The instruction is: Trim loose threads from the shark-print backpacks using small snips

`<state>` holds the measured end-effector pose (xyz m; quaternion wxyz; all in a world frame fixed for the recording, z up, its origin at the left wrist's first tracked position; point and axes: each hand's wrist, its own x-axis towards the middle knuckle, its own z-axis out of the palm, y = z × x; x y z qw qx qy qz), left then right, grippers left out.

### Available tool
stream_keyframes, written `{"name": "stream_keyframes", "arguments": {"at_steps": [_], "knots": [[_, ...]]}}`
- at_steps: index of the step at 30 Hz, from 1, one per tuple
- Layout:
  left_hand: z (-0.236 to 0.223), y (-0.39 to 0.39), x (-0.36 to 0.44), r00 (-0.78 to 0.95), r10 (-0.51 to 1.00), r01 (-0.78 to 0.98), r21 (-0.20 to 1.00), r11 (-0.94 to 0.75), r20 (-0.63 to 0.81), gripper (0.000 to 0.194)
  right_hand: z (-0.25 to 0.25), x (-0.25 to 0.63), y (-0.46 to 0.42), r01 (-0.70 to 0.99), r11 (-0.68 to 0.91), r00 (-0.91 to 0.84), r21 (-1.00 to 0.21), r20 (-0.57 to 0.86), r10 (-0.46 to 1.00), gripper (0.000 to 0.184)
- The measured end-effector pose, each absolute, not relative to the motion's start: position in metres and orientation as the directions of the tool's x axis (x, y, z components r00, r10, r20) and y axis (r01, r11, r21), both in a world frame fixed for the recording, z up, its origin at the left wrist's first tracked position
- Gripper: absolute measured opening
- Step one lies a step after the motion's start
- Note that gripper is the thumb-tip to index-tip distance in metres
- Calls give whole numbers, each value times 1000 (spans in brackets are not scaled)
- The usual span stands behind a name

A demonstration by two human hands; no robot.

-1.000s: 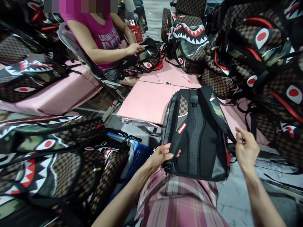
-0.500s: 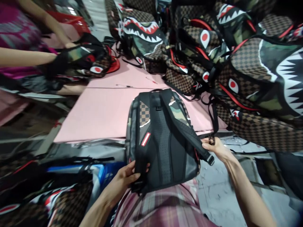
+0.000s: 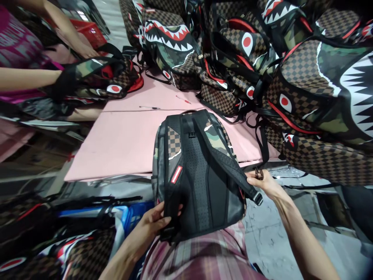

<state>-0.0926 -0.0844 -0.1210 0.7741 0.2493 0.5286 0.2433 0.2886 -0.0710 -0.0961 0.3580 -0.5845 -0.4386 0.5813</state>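
A black backpack rests on the front edge of the pink table and against my lap, its padded back and shoulder straps facing up. Brown checks and camouflage show near its top, and a small red label sits on the left strap. My left hand is closed around the lower part of the left shoulder strap. Between thumb and fingers, my right hand pinches the lower end of the right shoulder strap, just above its buckle. The bag's front is hidden underneath.
Shark-mouth backpacks are piled along the back and right of the pink table. Two pens lie on it. At the left, a co-worker's arms handle another backpack. More bags fill a blue crate lower left.
The backpack sits slightly further left in view, with both hands still on its straps. The co-worker's far hand now lies spread beside their bag.
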Motion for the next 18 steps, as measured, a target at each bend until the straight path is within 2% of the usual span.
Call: {"name": "stream_keyframes", "arguments": {"at_steps": [6, 14, 18], "knots": [[-120, -84, -94, 326, 643, -126, 643, 756, -693, 49, -96, 286, -71, 105, -380, -47, -919, -386, 921, 37], [-110, -85, -87, 310, 646, -147, 636, 758, -698, 47, -97, 284, -69, 197, -369, -42, -908, -384, 923, 40], [-95, -72, -94, 199, 695, -187, 669, 719, -691, 47, -93, 278, -64, 209, -388, 17, -898, -393, 919, 41]]}}
